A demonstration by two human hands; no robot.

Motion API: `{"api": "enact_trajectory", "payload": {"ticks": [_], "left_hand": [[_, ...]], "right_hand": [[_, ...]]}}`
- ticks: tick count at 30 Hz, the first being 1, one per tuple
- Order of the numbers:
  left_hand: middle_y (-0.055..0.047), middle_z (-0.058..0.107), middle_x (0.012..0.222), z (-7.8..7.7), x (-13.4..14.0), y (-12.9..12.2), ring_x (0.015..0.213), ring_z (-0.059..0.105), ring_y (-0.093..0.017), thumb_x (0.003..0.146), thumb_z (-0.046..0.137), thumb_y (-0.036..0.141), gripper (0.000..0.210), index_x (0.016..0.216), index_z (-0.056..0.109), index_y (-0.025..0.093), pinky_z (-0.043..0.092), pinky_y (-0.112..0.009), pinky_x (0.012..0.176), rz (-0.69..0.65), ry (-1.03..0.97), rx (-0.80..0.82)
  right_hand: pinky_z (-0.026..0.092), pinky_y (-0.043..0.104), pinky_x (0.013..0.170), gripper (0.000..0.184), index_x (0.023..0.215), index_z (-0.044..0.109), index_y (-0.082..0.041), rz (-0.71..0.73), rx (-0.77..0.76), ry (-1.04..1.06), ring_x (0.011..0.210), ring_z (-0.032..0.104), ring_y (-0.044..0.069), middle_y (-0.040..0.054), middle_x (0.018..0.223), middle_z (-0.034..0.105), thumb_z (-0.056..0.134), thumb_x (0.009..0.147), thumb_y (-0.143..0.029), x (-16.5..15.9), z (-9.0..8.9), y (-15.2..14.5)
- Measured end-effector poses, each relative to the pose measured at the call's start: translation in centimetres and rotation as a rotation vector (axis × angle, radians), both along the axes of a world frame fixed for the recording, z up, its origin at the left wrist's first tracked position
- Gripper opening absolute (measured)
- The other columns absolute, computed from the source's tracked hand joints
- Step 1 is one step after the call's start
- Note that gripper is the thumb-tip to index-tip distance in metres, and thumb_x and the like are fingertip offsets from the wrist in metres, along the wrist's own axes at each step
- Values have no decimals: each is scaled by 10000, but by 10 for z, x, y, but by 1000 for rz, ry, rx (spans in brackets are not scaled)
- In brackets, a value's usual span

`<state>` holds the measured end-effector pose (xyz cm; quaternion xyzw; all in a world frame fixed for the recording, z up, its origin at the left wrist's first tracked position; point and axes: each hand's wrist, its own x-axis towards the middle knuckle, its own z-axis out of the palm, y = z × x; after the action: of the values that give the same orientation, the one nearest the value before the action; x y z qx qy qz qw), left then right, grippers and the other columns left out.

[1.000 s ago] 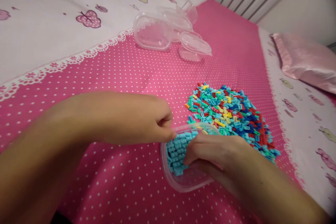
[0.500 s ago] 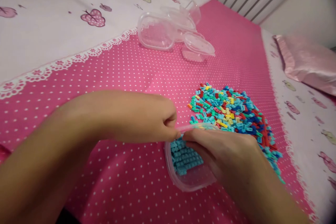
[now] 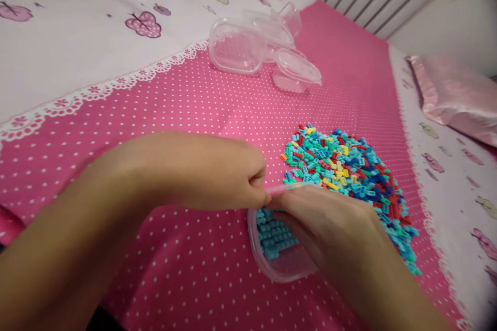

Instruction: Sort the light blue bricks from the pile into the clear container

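Observation:
A clear plastic tub (image 3: 272, 269) lies on the pink dotted bedspread, partly filled with light blue bricks (image 3: 274, 235). My left hand (image 3: 217, 173) is closed, its fingertips at the tub's far rim. My right hand (image 3: 330, 222) reaches over the tub and meets the left fingertips there. Whether a brick is pinched between them is hidden. A heap of mixed blue, teal, red and yellow bricks (image 3: 349, 170) lies just beyond the tub, to the right.
Several empty clear tubs and lids (image 3: 260, 44) lie farther back on the bed. A shiny pink pillow (image 3: 458, 98) sits at the right, before a white wall. The white flowered part of the cover (image 3: 77, 46) fills the left.
My right hand has lifted from the blue bricks in the tub and moved up to meet my left fingertips at the rim. The left hand barely moved.

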<state>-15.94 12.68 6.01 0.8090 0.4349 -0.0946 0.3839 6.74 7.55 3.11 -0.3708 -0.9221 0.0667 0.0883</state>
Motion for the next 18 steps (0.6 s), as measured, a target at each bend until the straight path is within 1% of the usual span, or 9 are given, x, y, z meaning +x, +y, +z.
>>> {"api": "enact_trajectory", "payload": {"ticks": [3, 7, 10, 14, 18], "left_hand": [[-12, 605, 610, -4, -1, 2, 475, 465, -141, 929, 494, 456, 353, 676, 585, 228, 238, -301, 419, -5, -18, -18], [-14, 605, 606, -7, -1, 2, 489, 457, -146, 922, 512, 450, 341, 672, 579, 228, 235, -311, 441, -2, -28, -33], [-14, 612, 614, -7, 0, 1, 497, 470, -147, 906, 523, 428, 310, 677, 586, 229, 244, -309, 452, 7, -12, -31], [-15, 608, 615, -6, 1, 0, 499, 487, -149, 902, 515, 423, 303, 682, 588, 227, 250, -309, 449, 9, 4, -35], [-12, 611, 612, -6, 0, 2, 505, 501, -158, 902, 507, 415, 297, 676, 572, 235, 255, -311, 435, 4, 3, -28]], "right_hand": [[410, 281, 660, 239, 889, 689, -242, -11, 16, -44, 788, 673, 150, -3, 858, 741, 508, 1037, -187, -1, -1, 0], [346, 305, 636, 301, 844, 690, -240, -33, 50, -31, 740, 616, 155, 4, 805, 696, 477, 1050, -189, -3, -6, -1], [309, 326, 631, 319, 854, 701, -253, -42, 90, -24, 715, 578, 168, 0, 769, 662, 461, 1054, -191, -4, -9, -2], [308, 329, 632, 322, 857, 687, -245, -52, 92, -23, 713, 569, 170, 2, 789, 667, 443, 1050, -161, -5, -7, -3], [325, 322, 645, 315, 834, 668, -240, -33, 109, -20, 712, 573, 165, 0, 784, 678, 449, 1033, -133, -4, -4, -3]]}}
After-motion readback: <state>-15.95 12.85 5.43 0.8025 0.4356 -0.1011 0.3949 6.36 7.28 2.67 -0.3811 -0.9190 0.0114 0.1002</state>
